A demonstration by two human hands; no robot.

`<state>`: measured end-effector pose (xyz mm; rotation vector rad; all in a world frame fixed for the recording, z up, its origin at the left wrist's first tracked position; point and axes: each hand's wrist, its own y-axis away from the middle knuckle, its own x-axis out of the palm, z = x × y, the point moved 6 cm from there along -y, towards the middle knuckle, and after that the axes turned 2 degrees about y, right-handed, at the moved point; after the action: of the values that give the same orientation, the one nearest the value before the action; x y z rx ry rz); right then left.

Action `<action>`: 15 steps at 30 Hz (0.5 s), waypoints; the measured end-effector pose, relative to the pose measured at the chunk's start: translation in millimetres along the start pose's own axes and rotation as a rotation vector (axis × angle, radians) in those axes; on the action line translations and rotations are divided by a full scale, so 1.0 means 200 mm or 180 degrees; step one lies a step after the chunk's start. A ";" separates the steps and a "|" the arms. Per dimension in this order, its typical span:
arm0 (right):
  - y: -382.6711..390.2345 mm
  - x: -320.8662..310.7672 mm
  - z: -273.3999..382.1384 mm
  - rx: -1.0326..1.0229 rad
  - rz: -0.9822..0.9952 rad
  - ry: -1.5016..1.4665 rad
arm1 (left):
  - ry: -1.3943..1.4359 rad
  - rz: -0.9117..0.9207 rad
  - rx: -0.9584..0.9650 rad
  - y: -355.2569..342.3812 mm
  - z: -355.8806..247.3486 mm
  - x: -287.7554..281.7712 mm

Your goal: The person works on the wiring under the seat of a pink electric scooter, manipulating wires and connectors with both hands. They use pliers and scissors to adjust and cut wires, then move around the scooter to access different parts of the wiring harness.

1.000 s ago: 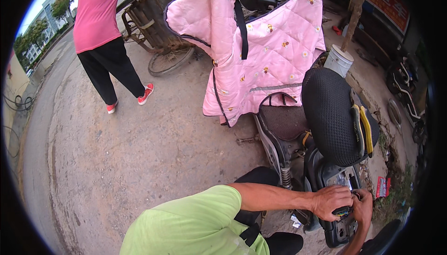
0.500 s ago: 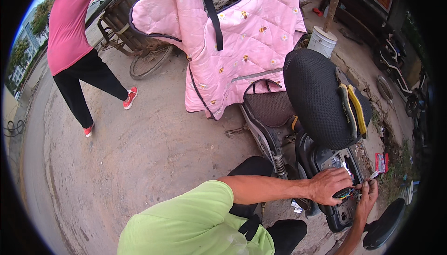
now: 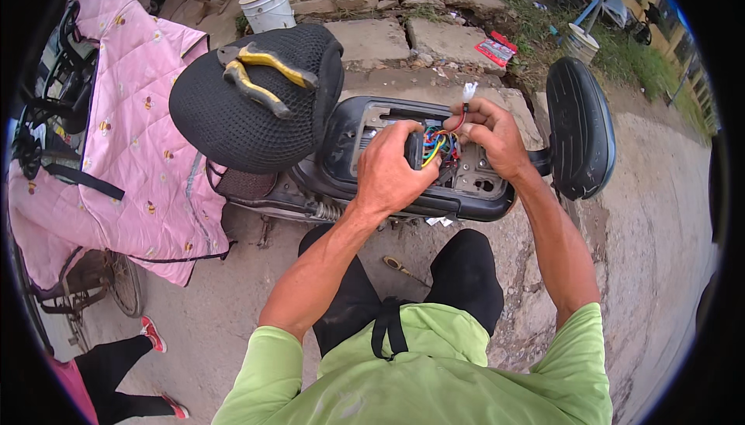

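Below the tipped-up black mesh seat (image 3: pixel 248 107) lies the scooter's open black tail compartment (image 3: pixel 466 209). My left hand (image 3: pixel 392 171) is closed on a dark box-shaped part (image 3: pixel 414 150) in this compartment. A bundle of coloured wires (image 3: pixel 441 144) lies beside the box, between my hands. Over the compartment's far right side, my right hand (image 3: pixel 498 138) pinches a thin red and black wire (image 3: pixel 463 119). This wire ends in a white connector (image 3: pixel 469 91) that sticks up past my fingertips.
Yellow-handled pliers (image 3: pixel 264 76) rest on the seat. A padded black backrest (image 3: pixel 580 129) stands right of the compartment. A pink quilted cover (image 3: pixel 143 107) hangs at left. On the ground between my legs lies a yellow-handled screwdriver (image 3: pixel 400 267). A person's legs (image 3: pixel 116 371) show lower left.
My view has swung to the right, so the scooter now sits mid-picture and the other person is at lower left. Both hands stay at the compartment; the wire and connector show more plainly.
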<state>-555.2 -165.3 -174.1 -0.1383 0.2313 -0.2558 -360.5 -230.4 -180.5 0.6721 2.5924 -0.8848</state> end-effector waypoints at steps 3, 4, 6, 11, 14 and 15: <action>0.03 -0.04 0.05 -0.0230 0.0159 0.0279 | 0.0120 0.0114 -0.0303 -0.04 0.00 0.02; 0.06 -0.05 0.07 -0.0566 0.0073 0.1080 | 0.0168 0.0083 -0.0324 -0.03 0.00 0.02; 0.12 -0.03 0.11 -0.1234 -0.0061 0.2687 | 0.0209 -0.0027 -0.0328 -0.03 0.01 0.02; 0.14 0.01 0.11 -0.1191 -0.0096 0.2870 | 0.0217 -0.0162 -0.0288 0.00 0.04 0.01; 0.12 0.01 0.11 -0.1052 -0.0152 0.2881 | 0.0201 -0.0206 -0.0284 0.00 0.02 0.00; 0.11 0.02 0.11 -0.0998 -0.0137 0.2915 | 0.0161 -0.0240 -0.0234 -0.01 0.02 -0.01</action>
<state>-541.4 -142.2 -157.5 -0.3323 1.1816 -0.3120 -359.8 -234.0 -181.8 0.5875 2.6968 -0.7999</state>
